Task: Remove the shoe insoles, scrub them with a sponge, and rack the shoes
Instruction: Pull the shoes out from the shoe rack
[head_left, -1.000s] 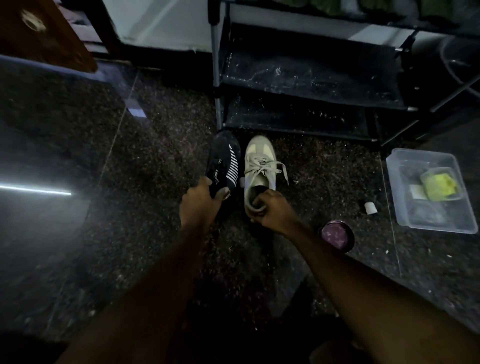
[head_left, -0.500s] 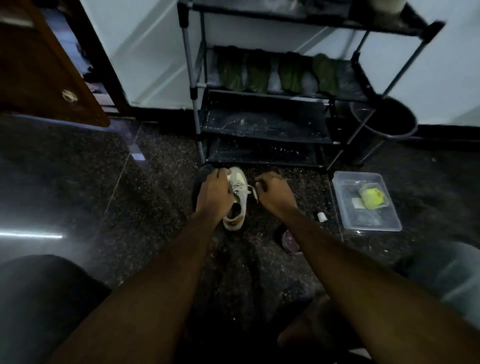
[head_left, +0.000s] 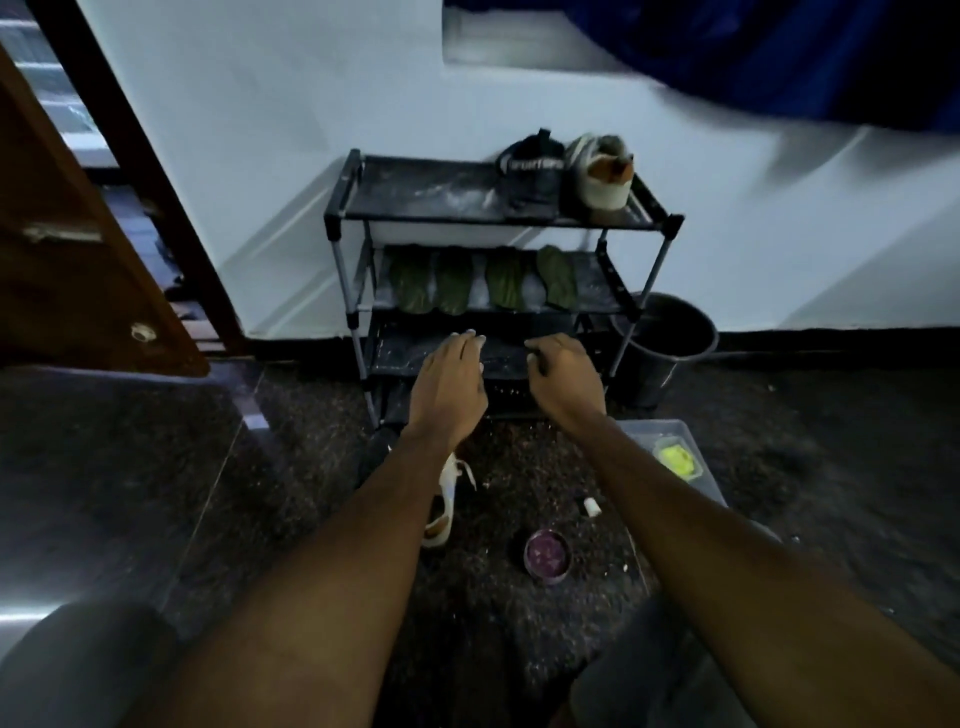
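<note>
A black shoe (head_left: 532, 166) and a beige shoe (head_left: 602, 174) stand on the top shelf of the black shoe rack (head_left: 337, 218). Several green insoles (head_left: 483, 286) lie side by side on the second shelf. On the floor, another beige shoe (head_left: 441, 499) and another black shoe (head_left: 376, 452) lie mostly hidden under my left forearm. My left hand (head_left: 452, 384) hovers before the third shelf, fingers straight, holding nothing. My right hand (head_left: 563, 379) hangs beside it with fingers loosely curled and nothing in it. A yellow sponge (head_left: 675, 457) sits in a clear tub (head_left: 644, 428).
A round purple tin (head_left: 545, 553) and a small white cap (head_left: 591, 506) lie on the dark speckled floor. A black bucket (head_left: 670, 338) stands right of the rack. A brown door (head_left: 78, 260) is at the left. My knees show at the bottom.
Both hands have let go of the two shoes on the floor and risen in front of the rack's lower shelves. The view has tilted up, showing the whole rack.
</note>
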